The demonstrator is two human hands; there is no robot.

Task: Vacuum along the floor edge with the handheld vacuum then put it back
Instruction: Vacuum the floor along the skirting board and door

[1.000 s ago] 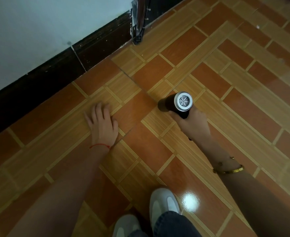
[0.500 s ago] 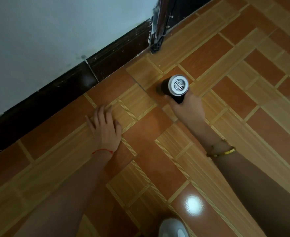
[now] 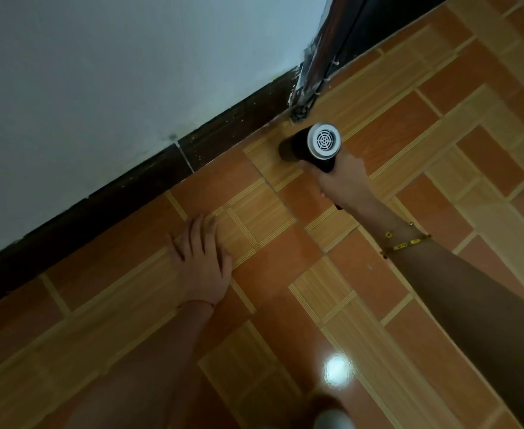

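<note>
One handheld vacuum (image 3: 314,147) in right hand (image 3: 342,181), left hand (image 3: 203,264) flat on floor (image 3: 393,305)

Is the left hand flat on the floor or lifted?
Flat: the left hand lies palm down on the floor tiles, fingers straight.

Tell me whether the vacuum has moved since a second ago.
Yes. The vacuum, held in the right hand, has moved across the tiles toward the dark baseboard, now near the door frame.
</note>
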